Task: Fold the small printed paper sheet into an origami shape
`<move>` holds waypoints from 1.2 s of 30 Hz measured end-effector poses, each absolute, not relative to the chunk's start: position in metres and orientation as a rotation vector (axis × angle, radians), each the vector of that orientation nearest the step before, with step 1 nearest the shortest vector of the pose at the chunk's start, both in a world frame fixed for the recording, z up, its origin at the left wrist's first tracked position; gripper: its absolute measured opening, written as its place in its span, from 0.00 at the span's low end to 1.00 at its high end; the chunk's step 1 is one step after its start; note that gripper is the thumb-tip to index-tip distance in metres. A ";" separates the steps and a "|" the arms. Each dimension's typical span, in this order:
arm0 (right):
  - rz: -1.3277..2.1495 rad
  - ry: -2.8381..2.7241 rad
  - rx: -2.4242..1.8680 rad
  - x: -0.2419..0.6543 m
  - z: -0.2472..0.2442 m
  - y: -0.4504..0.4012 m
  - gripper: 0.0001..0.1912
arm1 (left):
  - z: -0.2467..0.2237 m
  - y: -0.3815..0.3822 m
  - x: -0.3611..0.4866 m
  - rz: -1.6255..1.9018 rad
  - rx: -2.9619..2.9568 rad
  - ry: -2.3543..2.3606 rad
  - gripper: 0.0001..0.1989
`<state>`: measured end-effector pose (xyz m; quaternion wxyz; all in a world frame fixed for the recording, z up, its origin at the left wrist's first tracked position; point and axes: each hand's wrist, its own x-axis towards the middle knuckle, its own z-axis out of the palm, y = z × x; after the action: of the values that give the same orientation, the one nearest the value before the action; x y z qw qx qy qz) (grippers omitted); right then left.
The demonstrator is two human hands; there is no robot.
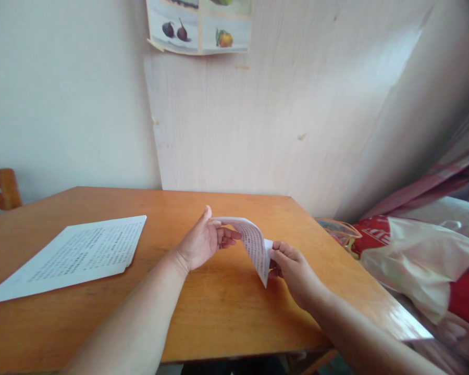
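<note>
A printed paper sheet (254,245) is bent in a curve above the wooden table (214,312), one corner pointing down. My right hand (291,268) pinches its right side between thumb and fingers. At the sheet's left end is my left hand (207,239), palm turned up and thumb raised, its fingers apart beneath the paper; whether it grips the sheet is not visible, and it looks open. Over on the left of the table lies a stack of printed sheets (89,255), slightly uneven at its right edge.
Plastic bags (426,255) and red fabric (371,234) are beside the table's right edge. A wooden chair (10,190) stands at the far left. Behind the table is a wall with a fruit picture (199,31) on it.
</note>
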<state>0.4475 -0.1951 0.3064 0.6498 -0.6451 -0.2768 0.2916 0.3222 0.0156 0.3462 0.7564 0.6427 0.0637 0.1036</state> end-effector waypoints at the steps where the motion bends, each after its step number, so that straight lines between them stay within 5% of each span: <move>1: 0.703 -0.592 -1.421 0.445 0.306 -0.194 0.10 | 0.345 0.016 0.323 0.246 1.446 0.167 0.45; 9: 0.890 -0.442 -1.219 0.435 0.303 -0.189 0.07 | 0.333 0.014 0.331 0.396 1.413 0.247 0.49; 13: 0.936 -0.407 -1.159 0.431 0.303 -0.187 0.08 | 0.321 0.006 0.337 0.364 1.287 0.235 0.38; 17: 0.986 -0.472 -1.099 0.426 0.300 -0.186 0.12 | 0.309 0.003 0.341 0.348 1.371 0.255 0.38; 30: 0.772 -0.459 -1.108 0.462 0.303 -0.195 0.13 | 0.327 0.007 0.330 0.247 1.564 0.262 0.15; 36: 0.707 -0.533 -1.306 0.467 0.301 -0.207 0.33 | 0.321 0.006 0.328 0.166 1.799 0.328 0.14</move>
<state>0.4672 -0.2075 0.3014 0.7046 -0.5873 -0.2397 0.3181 0.3282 0.0059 0.3207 0.6074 0.7783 0.1421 0.0719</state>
